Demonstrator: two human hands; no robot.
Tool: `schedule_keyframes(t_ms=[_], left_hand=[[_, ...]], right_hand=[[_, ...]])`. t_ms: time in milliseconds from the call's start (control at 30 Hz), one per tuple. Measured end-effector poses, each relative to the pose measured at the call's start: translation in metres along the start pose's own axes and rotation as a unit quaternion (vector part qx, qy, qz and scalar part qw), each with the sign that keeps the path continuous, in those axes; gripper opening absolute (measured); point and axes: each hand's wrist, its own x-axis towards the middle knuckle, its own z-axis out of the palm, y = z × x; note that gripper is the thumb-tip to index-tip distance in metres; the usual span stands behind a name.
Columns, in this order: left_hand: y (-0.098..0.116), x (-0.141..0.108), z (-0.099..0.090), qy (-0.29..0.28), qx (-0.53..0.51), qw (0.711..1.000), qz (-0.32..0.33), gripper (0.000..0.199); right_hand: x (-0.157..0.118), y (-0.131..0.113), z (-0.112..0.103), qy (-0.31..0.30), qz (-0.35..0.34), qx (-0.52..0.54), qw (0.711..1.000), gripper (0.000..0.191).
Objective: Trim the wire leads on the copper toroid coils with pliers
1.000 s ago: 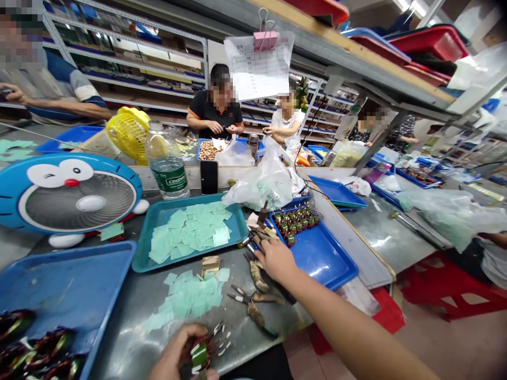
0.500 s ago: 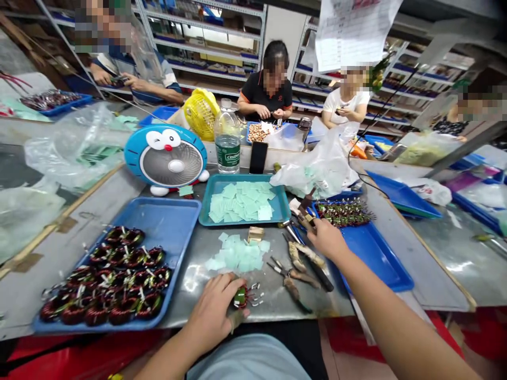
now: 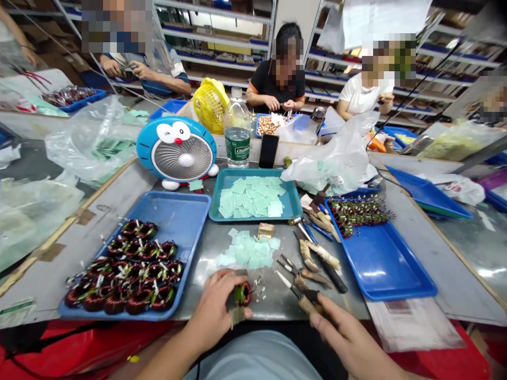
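Note:
My left hand (image 3: 217, 306) is closed around a toroidal coil (image 3: 243, 294) wound with dark red wire, steadying it at the bench's near edge. Thumb and fingertips look wrapped in tape. White-tipped wire ends stick out from the coil's right side. To its right, my right hand (image 3: 336, 319) grips long-nose pliers (image 3: 298, 295) by their wrapped handles. The narrow, pale jaws point up and left toward the coil, apart from it. Beyond the coil lies a loose pile of pale green paper pieces (image 3: 247, 250), with a small wooden block (image 3: 265, 230) beside it.
A blue tray (image 3: 198, 211) of finished-looking coils stands left; another blue tray (image 3: 396, 264) with several upright-leaded coils stands right. More pliers (image 3: 309, 256) lie between. Behind are a teal tray (image 3: 295, 203), a fan (image 3: 178, 153), a bottle (image 3: 236, 137) and a phone (image 3: 269, 151). Co-workers sit opposite.
My right hand has come back from the tools beside the right tray to near the coil, now with the pliers in it. My left hand still holds the coil, which has turned. The view has shifted.

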Motion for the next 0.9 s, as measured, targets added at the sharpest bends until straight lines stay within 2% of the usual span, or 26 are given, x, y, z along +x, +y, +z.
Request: schedule_keyframes(t_ms=[67,167,267,433,533,667,767,900], left_hand=[[-0.002,0.0,0.001,0.014,0.018,1.0,0.011,0.06],[-0.008,-0.003,-0.001,0.031,0.046,0.998,0.026,0.06],[-0.009,-0.004,-0.003,0.031,0.053,0.997,0.036,0.052],[-0.008,-0.002,-0.001,-0.028,0.045,0.998,0.024,0.054],[-0.01,-0.004,0.0,-0.044,0.048,0.998,0.014,0.058],[-0.01,-0.004,-0.002,-0.045,0.05,0.998,0.019,0.06],[-0.009,-0.002,-0.003,-0.046,0.045,0.998,0.027,0.063],[-0.011,0.0,-0.001,-0.045,0.034,0.998,0.026,0.057]], right_hand=[[0.006,0.003,-0.001,0.014,0.018,0.023,0.999,0.072],[0.009,0.004,-0.006,-0.009,0.025,0.033,0.999,0.075],[0.005,-0.003,-0.008,-0.029,-0.023,-0.036,0.999,0.062],[0.004,-0.03,-0.001,-0.112,-0.118,-0.179,0.97,0.032],[0.012,-0.041,0.007,-0.15,-0.144,-0.242,0.948,0.025],[0.022,-0.05,0.011,-0.159,-0.167,-0.293,0.928,0.023],[0.027,-0.06,0.007,-0.188,-0.164,-0.291,0.924,0.022],[0.032,-0.071,0.001,-0.231,-0.115,-0.214,0.942,0.025]])
